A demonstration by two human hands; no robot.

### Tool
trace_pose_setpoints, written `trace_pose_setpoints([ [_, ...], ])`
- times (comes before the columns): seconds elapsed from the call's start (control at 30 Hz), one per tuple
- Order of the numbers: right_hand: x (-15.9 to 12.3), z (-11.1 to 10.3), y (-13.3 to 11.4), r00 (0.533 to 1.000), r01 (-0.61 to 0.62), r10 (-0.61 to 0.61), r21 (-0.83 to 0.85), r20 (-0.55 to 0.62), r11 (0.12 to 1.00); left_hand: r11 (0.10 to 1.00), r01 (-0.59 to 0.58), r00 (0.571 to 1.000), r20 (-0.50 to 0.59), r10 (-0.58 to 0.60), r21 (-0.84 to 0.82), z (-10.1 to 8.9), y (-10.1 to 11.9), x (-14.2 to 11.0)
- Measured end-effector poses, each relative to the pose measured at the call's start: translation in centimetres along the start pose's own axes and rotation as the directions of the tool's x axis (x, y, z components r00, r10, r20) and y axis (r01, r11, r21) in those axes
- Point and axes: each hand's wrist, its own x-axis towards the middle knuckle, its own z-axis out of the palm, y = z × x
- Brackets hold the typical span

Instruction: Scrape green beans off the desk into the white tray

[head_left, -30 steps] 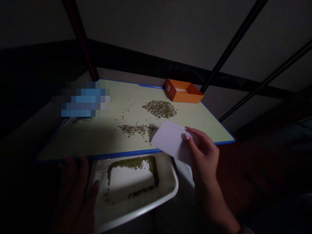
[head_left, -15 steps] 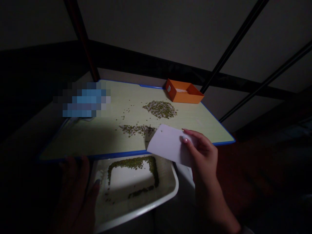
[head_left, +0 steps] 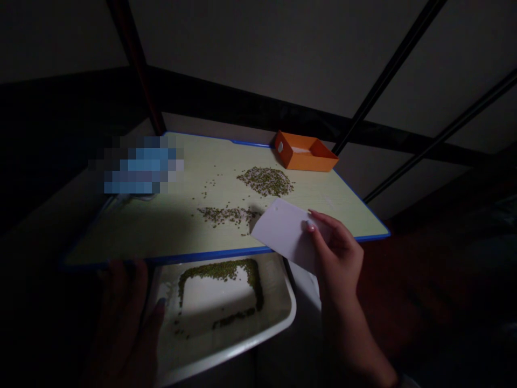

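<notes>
My right hand [head_left: 337, 256] pinches a thin white plastic scraper [head_left: 285, 229] with a small hole near one corner, thumb on top. The scraper is tilted over the table's front edge, beside a loose strip of small green beans [head_left: 226, 215]. A larger bean pile [head_left: 266, 181] lies farther back. Below the table edge is a white tray [head_left: 293, 307] with green beans [head_left: 218, 269] along its inner sides. In deep shadow, my left hand [head_left: 127, 318] grips the tray's left side, thumb over the rim and fingers outside, close to the table edge.
The pale tabletop [head_left: 339, 210] has a blue edge. An orange open box [head_left: 311, 161] with something pale inside stands at the back right. A blurred-out blue item [head_left: 141, 167] lies at the left. Behind rises a panelled wall [head_left: 250, 59] with dark strips.
My right hand has moved the scraper slightly right and away from me, uncovering a few beans near the table edge. My left hand and the tray have stayed put.
</notes>
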Motion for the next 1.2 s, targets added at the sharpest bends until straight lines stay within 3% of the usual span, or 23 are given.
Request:
trace_pose_setpoints([
  [0.2,0.36,0.13,0.21,0.999,0.011,-0.011,0.009,-0.042,1.000,0.999,-0.040,0.999,-0.038,0.039,-0.017,-0.04,0.67,-0.03],
  [0.43,0.40,0.22,-0.27,0.998,0.018,-0.019,-0.012,-0.052,1.000,1.000,-0.026,1.000,0.005,0.026,-0.001,-0.10,0.47,0.04],
  [1.2,0.60,0.87,-0.37,1.000,-0.002,0.002,-0.008,-0.007,1.000,1.000,-0.017,1.000,0.005,0.017,-0.012,-0.21,0.67,-0.07],
])
